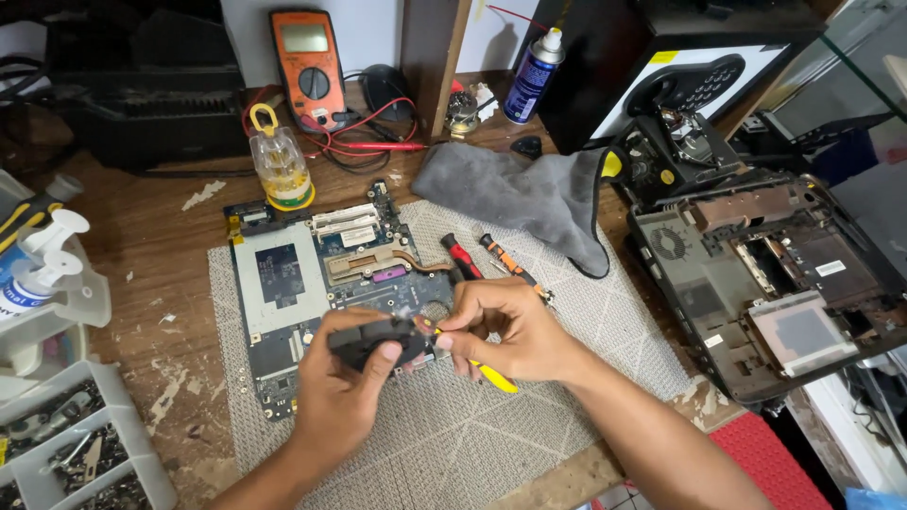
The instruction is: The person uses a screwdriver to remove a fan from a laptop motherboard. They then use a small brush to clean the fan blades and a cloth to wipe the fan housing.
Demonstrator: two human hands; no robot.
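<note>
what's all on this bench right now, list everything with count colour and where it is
circuit board: 1, blue, on the mat, left of centre
mat: 1, grey, middle of the bench
fan module: 1, black, in the left hand over the board
screwdriver: 1, yellow handle, in the right hand, tip at the fan module
spare screwdrivers: 2, red and orange handles, on the mat behind the hands
cloth: 1, grey, behind the mat
multimeter: 1, orange, back of the bench
spray can: 1, blue, back centre
laptop shell: 1, black, opened, right side
parts tray: 1, clear, lower left
left hand: 1, holds the fan module
right hand: 1, grips the screwdriver
</note>
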